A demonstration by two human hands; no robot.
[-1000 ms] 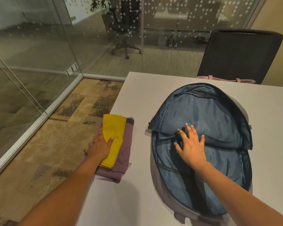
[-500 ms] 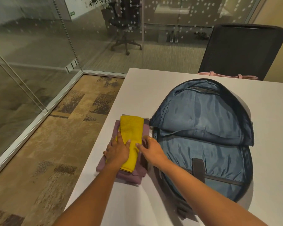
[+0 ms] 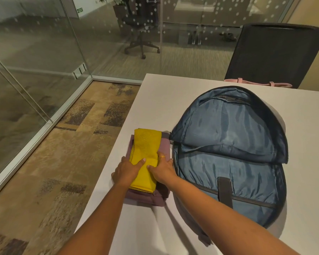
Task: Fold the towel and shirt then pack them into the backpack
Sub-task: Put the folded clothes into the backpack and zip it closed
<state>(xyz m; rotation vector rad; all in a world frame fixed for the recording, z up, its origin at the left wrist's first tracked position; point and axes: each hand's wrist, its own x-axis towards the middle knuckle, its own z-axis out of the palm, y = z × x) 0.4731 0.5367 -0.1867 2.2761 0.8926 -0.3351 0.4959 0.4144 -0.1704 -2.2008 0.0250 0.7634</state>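
Right hand [image 3: 163, 169] has come off the backpack [image 3: 228, 155] lining and now sits on the folded pile; left hand [image 3: 126, 170] has slid from the pile's top toward its outer edge. Both hands clamp the pile from its 2 sides, thumbs pressed on the yellow towel [image 3: 145, 153], fingers wrapped down the flanks. Whether fingertips are already under the shirt [image 3: 145, 196]: cannot tell.

Towel lies folded on top of the folded purple shirt, between the 2 hands. Backpack lies just to the right of the right hand, unzipped, flap thrown back, blue lining exposed, main compartment holding nothing visible.

Step in hand, as judged: folding done, grasping the stack as 1 unit for packing. Next move calls for lifting both items together, keeping the towel from sliding, then carrying rightward over the bag's rim and lowering flat into the compartment.

Surface: plain white table [image 3: 173, 92], pile near its left edge. Room: glass partitions and patterned carpet left of the hands, black chair [image 3: 274, 54] beyond the backpack.
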